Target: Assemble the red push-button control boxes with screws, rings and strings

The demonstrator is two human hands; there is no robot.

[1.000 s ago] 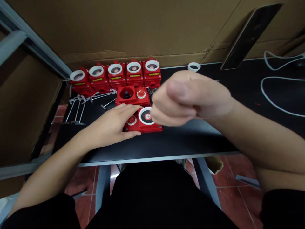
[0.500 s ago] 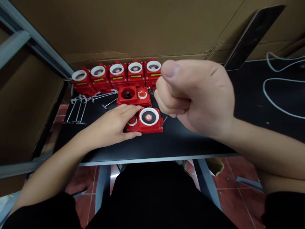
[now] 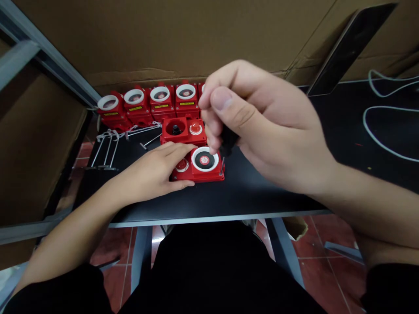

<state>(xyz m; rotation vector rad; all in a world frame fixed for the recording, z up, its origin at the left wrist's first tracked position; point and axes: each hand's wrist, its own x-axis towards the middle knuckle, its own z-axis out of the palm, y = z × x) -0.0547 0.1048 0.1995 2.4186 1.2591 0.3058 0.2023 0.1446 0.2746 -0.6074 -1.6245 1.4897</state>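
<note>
Black table (image 3: 248, 192) runs from its near edge back to a cardboard wall (image 3: 163, 39). By the near edge, the left hand (image 3: 153, 172) lies flat on the red box (image 3: 209, 176), fingers on its lid, bracing rather than gripping. The right hand (image 3: 262, 126) pinches a black-handled screwdriver (image 3: 225, 148), its shaft upright at the box's near right corner. Held so lightly, the tip could skid off, or the box could twist. Behind sit an open box (image 3: 183, 128), then a row of boxes (image 3: 147, 102) at the far edge.
</note>
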